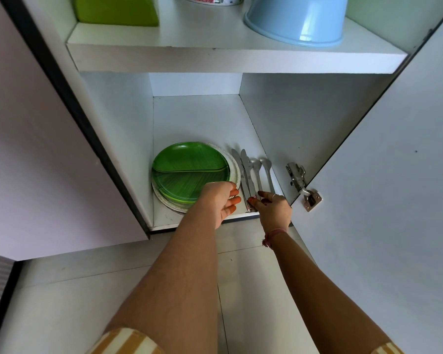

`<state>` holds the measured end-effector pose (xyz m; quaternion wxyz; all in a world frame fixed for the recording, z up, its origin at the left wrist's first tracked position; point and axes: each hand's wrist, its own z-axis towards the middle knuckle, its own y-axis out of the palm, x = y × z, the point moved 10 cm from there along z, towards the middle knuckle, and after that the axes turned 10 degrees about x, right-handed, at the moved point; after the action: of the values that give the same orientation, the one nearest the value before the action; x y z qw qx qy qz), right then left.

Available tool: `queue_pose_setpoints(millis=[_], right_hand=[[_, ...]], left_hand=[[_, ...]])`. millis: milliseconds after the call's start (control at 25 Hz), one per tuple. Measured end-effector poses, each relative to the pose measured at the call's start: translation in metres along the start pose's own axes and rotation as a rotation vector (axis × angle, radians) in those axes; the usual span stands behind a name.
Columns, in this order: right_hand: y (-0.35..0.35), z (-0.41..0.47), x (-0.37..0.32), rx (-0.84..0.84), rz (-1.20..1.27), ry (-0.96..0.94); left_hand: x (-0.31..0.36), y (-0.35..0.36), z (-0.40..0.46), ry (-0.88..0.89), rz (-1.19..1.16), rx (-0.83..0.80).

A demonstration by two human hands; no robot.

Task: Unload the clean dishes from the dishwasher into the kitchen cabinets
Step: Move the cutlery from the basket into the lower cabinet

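On the floor of the open lower cabinet (202,118) lies a stack of plates, a green divided plate (187,169) on top of white ones. To its right lie two knives (244,164) and two spoons (262,166) side by side. My left hand (220,200) hovers by the plates' right edge, fingers relaxed and holding nothing. My right hand (273,208) is at the near ends of the cutlery, thumb and fingers on the knife handles.
The upper shelf (230,57) carries an upturned light blue bowl (297,19), a green container (118,11) and a patterned item. The cabinet doors stand open at left (36,149) and right (394,175), with a metal hinge (302,185). Tiled floor lies below.
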<state>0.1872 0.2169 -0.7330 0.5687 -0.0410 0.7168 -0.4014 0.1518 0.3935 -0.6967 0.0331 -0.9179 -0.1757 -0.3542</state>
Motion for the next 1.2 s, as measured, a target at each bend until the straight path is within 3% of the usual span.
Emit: queue_pose_setpoints(millis=[240, 360, 600, 760, 880, 1000, 1200], right_hand=[[-0.038, -0.016, -0.027, -0.003, 0.045, -0.024], [-0.066, -0.036, -0.055, -0.083, -0.034, -0.025], [-0.179, -0.117, -0.131, -0.162, -0.162, -0.005], [-0.281, -0.173, -0.192, -0.166, -0.219, -0.018], [-0.385, -0.206, -0.259, -0.104, -0.311, -0.219], [-0.492, -0.226, -0.323, 0.073, -0.39, -0.489], [-0.624, -0.244, -0.411, 0.262, -0.392, -0.699]], left_hand=[[0.008, -0.007, -0.004, 0.068, 0.115, 0.045], [0.0, -0.018, -0.032, -0.005, 0.181, 0.103], [0.02, -0.03, -0.156, -0.103, 0.249, 0.061], [0.033, -0.041, -0.252, -0.157, 0.16, 0.082], [0.025, -0.043, -0.345, -0.229, 0.125, 0.085], [0.02, -0.041, -0.442, -0.308, 0.122, 0.058], [0.045, -0.053, -0.555, -0.288, -0.007, 0.051]])
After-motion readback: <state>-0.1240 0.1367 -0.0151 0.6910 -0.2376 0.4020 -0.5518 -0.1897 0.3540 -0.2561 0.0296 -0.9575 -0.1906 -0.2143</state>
